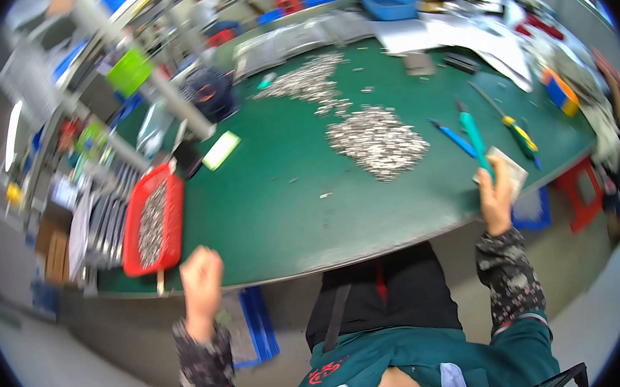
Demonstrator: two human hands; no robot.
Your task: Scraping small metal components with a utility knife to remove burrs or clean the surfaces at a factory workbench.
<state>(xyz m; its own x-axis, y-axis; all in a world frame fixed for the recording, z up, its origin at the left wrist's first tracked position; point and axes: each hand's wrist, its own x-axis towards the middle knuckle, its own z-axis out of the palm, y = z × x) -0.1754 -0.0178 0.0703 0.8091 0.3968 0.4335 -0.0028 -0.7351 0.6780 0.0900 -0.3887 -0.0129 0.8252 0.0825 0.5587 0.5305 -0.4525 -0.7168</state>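
My right hand (pixel 498 195) is closed around a slim teal-handled tool (pixel 470 131) with a dark tip, held at the right of the green table. A pale square pad (pixel 508 171) lies by its fingers; whether they touch it I cannot tell. My left hand (pixel 202 276), smeared a little by motion, is a fist at the table's front edge, beside a red basket (pixel 177 220) of small metal pieces. Anything inside that fist is hidden. Between my hands, farther back, spreads a heap of small silvery metal pieces (pixel 379 142), with a second scattered pile (pixel 307 81) behind it.
A blue pen-like tool (pixel 453 138) and a yellow-green screwdriver (pixel 520 138) lie near my right hand. Farther back are white sheets (pixel 477 40), plastic bags of pieces (pixel 300 39) and a blue tub (pixel 387 4). Shelf posts (pixel 177 102) rise at left; a red stool (pixel 581 195) stands right.
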